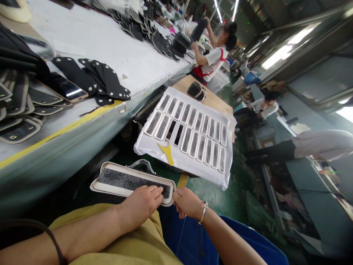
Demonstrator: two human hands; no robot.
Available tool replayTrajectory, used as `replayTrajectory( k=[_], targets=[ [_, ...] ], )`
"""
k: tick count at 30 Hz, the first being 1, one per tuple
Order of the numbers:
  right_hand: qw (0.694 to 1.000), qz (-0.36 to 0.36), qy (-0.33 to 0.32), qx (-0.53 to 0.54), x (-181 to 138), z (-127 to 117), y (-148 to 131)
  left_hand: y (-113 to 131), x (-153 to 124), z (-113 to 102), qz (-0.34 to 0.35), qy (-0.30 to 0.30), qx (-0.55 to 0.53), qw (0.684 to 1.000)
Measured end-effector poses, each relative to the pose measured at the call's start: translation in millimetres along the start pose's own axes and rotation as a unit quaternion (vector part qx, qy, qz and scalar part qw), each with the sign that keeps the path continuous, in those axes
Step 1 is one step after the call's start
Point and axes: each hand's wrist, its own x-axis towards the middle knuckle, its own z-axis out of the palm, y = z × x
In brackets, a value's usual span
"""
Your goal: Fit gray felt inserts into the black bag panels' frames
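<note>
A white handbag (124, 188) with a dark grey panel lies slantwise over my lap, its plastic-wrapped carrying handle (142, 163) on the far side. My left hand (143, 200) is closed over the near edge, fingertips on the dark panel near the right end; its thumb is hidden. At that right end, the curled fingers of my right hand (187, 201) pinch the corner of the bag. Whether a smaller part is between those fingers cannot be made out. Beyond the bag, a white-covered board (143, 141) carries rows of white pieces with grey centres (153, 123).
A yellow flat piece (167, 152) and a black bundle (195, 91) lie on or behind the board. The left workbench (91, 27) holds black cut parts (106, 79), a phone (67, 88) and stacked pieces (20, 127). A blue bin (190, 235) stands below. A co-worker (212, 60) sits beyond.
</note>
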Motion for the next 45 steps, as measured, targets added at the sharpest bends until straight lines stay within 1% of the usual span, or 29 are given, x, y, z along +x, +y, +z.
replayTrajectory(
  k=[2,4,7,10,12,13,15,17,18,20,24,27,30,33,35,37,39,41,45],
  targets=[
    [0.996,0.05,0.003,0.069,-0.1,1.0,-3.3,0.9,0.3,0.3,-0.001,0.002,0.003,1.0],
    [0.987,0.082,0.002,0.138,0.3,1.3,-6.0,1.5,0.8,1.2,-0.005,0.003,0.006,1.0],
    [0.976,0.078,-0.009,0.204,1.6,0.3,-6.0,1.8,1.2,2.1,-0.008,-0.001,0.004,1.0],
    [0.966,0.064,-0.031,0.248,3.4,-1.5,1.5,1.2,1.0,1.6,-0.015,-0.006,-0.002,1.0],
    [0.953,0.045,-0.064,0.294,5.3,-1.1,11.7,0.7,1.2,0.9,-0.023,-0.011,-0.009,1.0],
    [0.938,0.027,-0.085,0.335,6.7,0.2,18.1,0.4,1.5,0.5,-0.025,-0.014,-0.014,1.0],
    [0.893,-0.021,-0.119,0.433,10.2,5.2,31.7,0.0,2.2,-0.3,-0.029,-0.02,-0.025,0.999],
    [0.852,-0.072,-0.122,0.504,14.3,12.3,43.4,-0.4,3.0,-1.0,-0.031,-0.027,-0.034,0.999],
    [0.844,-0.092,-0.113,0.516,16.2,15.9,47.7,-0.5,3.3,-1.2,-0.033,-0.029,-0.037,0.998],
    [0.84,-0.118,-0.097,0.521,19.4,22.1,52.6,-0.7,3.7,-1.4,-0.037,-0.027,-0.042,0.998],
    [0.832,-0.129,-0.088,0.532,22.7,27.2,52.8,-0.9,4.4,-0.6,-0.041,-0.018,-0.043,0.998],
    [0.841,-0.119,-0.078,0.523,21.5,24.7,48.1,-1.2,5.3,-0.6,-0.043,-0.02,-0.04,0.998],
    [0.877,-0.09,-0.05,0.47,17.0,19.5,38.6,-1.4,6.4,-2.0,-0.044,-0.033,-0.04,0.998],
    [0.914,-0.051,0.002,0.403,11.2,16.1,26.1,-1.1,7.3,-3.0,-0.045,-0.042,-0.04,0.997],
    [0.931,-0.03,0.036,0.362,8.3,15.4,18.7,-0.9,7.6,-2.6,-0.043,-0.042,-0.038,0.997],
    [0.944,-0.007,0.053,0.326,6.8,14.4,13.3,-0.9,7.5,-1.6,-0.04,-0.043,-0.037,0.998],
    [0.953,0.022,0.047,0.298,6.6,11.5,9.8,-1.4,7.0,-0.4,-0.036,-0.044,-0.038,0.998],
    [0.956,0.054,0.024,0.289,7.8,6.3,7.9,-2.0,6.3,1.2,-0.034,-0.042,-0.041,0.998],
    [0.942,0.092,-0.034,0.32,11.8,-1.8,6.6,-2.3,7.6,5.6,-0.035,-0.03,-0.051,0.998]
  ],
)
